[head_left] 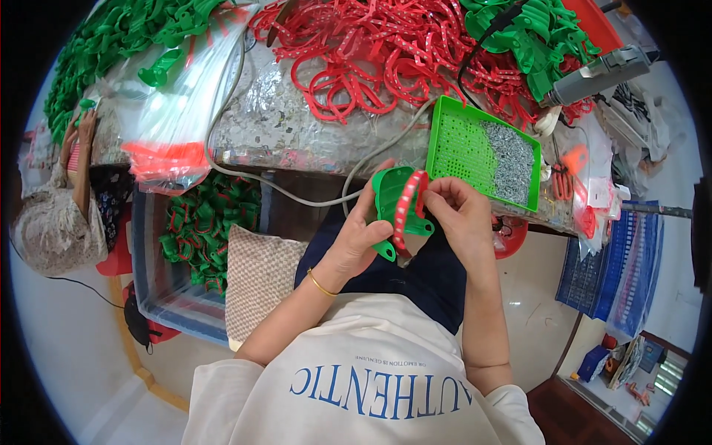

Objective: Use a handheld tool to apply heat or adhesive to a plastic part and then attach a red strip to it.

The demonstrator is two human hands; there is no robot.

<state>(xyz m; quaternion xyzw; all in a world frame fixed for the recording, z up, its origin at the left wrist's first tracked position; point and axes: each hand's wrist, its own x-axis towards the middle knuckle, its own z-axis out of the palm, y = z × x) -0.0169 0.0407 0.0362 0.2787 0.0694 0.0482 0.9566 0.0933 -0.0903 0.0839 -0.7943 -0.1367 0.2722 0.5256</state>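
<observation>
In front of my lap, my left hand grips a curved green plastic piece with rounded tabs that have holes. A red strap with white dots arches across the right side of that piece. My right hand pinches the strap near its upper part between thumb and fingertips. How the strap's ends join the green piece is partly hidden by my fingers. Just beyond my right hand, a bright green tray on the table's front edge holds many small grey metal bits.
Red dotted straps heap on the table, with green pieces at both sides. Clear plastic bags lie left. A grey cable crosses the front edge. A bin holds green-and-red pieces. Another person's hand works far left.
</observation>
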